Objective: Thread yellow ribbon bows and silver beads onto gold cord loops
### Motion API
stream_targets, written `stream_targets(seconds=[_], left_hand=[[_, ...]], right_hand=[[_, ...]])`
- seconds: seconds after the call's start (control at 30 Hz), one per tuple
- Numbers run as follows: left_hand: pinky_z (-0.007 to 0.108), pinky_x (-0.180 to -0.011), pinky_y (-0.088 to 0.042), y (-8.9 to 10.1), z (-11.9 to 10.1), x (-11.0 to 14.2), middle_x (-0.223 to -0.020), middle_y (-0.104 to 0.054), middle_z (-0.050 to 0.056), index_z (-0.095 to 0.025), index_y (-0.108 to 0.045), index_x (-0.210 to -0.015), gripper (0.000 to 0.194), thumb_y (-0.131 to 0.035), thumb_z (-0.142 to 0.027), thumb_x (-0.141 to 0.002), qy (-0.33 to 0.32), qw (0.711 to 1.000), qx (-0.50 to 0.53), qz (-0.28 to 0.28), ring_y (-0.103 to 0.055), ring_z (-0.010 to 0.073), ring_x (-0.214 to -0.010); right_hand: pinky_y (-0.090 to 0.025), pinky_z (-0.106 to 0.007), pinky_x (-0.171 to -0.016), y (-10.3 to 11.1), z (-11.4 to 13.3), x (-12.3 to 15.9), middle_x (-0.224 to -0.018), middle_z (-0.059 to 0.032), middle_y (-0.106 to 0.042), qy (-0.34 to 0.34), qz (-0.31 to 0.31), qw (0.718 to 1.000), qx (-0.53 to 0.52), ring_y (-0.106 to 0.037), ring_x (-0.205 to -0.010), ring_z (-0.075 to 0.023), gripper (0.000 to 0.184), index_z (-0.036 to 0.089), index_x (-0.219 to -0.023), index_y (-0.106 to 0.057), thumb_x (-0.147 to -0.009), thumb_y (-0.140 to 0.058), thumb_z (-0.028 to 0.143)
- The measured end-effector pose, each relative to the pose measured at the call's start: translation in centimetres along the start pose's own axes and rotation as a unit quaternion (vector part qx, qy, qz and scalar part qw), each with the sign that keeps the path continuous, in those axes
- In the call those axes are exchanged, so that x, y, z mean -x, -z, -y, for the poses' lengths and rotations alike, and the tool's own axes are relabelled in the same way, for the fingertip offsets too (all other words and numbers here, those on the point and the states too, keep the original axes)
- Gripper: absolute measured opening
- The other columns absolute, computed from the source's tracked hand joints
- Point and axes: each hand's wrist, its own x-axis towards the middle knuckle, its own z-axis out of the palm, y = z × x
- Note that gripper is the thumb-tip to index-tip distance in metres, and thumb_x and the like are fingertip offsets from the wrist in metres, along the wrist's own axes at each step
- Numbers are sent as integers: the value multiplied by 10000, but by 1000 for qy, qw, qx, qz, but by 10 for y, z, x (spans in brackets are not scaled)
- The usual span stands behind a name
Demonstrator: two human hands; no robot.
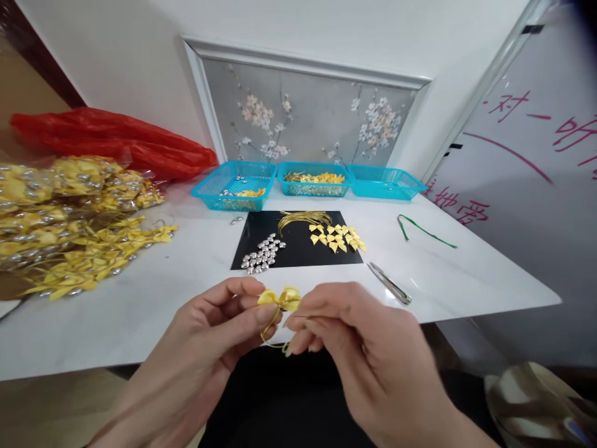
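Observation:
Between my hands is a yellow ribbon bow [281, 298], held just over the table's front edge. My left hand [224, 330] pinches it from the left with thumb and fingers. My right hand [354, 330] is closed on a thin gold cord [265, 336], which runs from the bow and loops below it. The right fingertips are partly hidden behind the hand. Past my hands, a black mat [298, 254] carries silver beads [263, 254], a bundle of gold cords [305, 218] and several yellow bows [336, 238].
Metal snips [389, 283] lie right of the mat, with a green ribbon [426, 230] beyond. Three blue baskets [233, 200] [313, 188] [386, 191] line the wall beneath a framed picture [317, 112]. Finished yellow bow strands [102, 249] and a red bag [121, 143] fill the left.

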Motion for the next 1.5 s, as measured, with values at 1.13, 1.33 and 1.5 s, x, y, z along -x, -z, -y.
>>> stream_targets(seconds=[1.13,1.33,1.5], left_hand=[[228,-682,-649,-1,14,-2,-782,-771,19,-185,-757,-799,194,-871,-95,-671,88,989,115,-22,-737,143,-683],[228,-667,-650,-3,14,-2,-811,-776,29,-168,-761,-813,170,-843,-72,-699,84,989,122,-20,-740,142,-671],[224,-662,-649,-4,15,-1,-789,-770,28,-167,-759,-784,170,-861,-80,-679,79,989,124,-13,-735,139,-661]], right_hand=[[-408,-279,-512,-19,-19,8,-716,-30,-420,61,-45,981,178,-437,-618,-156,259,52,-851,-719,-865,-467,-6],[-410,-283,-508,-20,-19,7,-715,-32,-423,67,-53,981,176,-446,-619,-160,250,44,-864,-722,-868,-476,2],[-402,-288,-498,-19,-20,6,-696,-33,-427,66,-48,978,191,-433,-596,-157,256,50,-807,-713,-875,-471,4]])
